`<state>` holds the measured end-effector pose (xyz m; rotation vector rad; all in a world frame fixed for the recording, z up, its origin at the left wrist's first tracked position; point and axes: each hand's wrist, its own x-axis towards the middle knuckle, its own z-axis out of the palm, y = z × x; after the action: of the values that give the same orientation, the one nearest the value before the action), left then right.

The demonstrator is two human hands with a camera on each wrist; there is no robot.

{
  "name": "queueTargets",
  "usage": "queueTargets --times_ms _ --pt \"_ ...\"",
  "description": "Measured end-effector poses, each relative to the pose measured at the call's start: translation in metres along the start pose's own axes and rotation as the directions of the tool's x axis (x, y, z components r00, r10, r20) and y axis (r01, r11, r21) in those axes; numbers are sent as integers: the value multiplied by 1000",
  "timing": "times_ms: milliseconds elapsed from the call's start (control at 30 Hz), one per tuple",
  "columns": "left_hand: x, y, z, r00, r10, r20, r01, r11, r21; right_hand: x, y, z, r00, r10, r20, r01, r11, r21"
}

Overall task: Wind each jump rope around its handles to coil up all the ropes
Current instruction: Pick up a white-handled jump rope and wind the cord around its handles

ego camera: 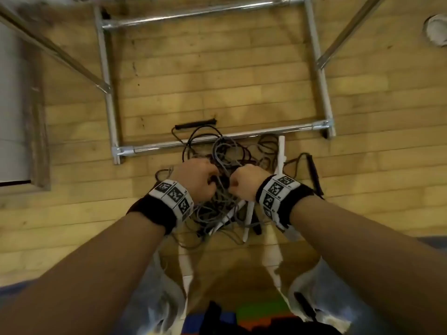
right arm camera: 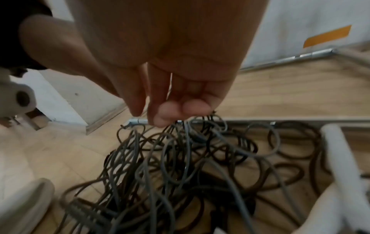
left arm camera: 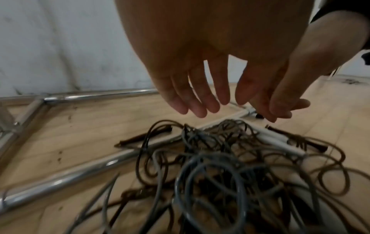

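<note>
A tangle of grey and dark brown jump ropes [ego camera: 227, 151] lies on the wooden floor, seen close in the left wrist view [left arm camera: 220, 166] and the right wrist view [right arm camera: 180, 158]. White handles [ego camera: 281, 153] and black handles [ego camera: 196, 123] stick out of the pile. My left hand [ego camera: 193, 175] hovers just over the pile with fingers [left arm camera: 196, 101] straight and apart, holding nothing. My right hand [ego camera: 246, 180] is beside it, its fingers [right arm camera: 164, 110] loosely bent just above the top strands. I see no rope gripped in it.
A chrome tube frame [ego camera: 217, 139] lies flat on the floor, its near bar running under the far side of the pile. A grey panel [ego camera: 12, 105] stands at the left. My knees in light trousers [ego camera: 164, 286] flank the pile's near side.
</note>
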<state>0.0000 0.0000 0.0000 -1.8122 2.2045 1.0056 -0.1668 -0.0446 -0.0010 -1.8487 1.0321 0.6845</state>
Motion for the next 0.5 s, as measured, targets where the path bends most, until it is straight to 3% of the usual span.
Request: queueTargets --times_ms 133,233,367,500 --pt "1 -18 32 981 -72 179 53 993 109 22 -1 37 997 64 49 -59 993 -103" --pt "2 -21 48 975 -78 207 46 987 155 28 3 53 998 63 29 -59 990 -128" --pt "-2 -12 46 992 -32 125 15 991 133 15 5 53 990 -9 -139 12 1000 19" --pt "-4 8 16 995 -29 92 32 999 -28 -13 -4 27 914 -108 -390 132 991 35"
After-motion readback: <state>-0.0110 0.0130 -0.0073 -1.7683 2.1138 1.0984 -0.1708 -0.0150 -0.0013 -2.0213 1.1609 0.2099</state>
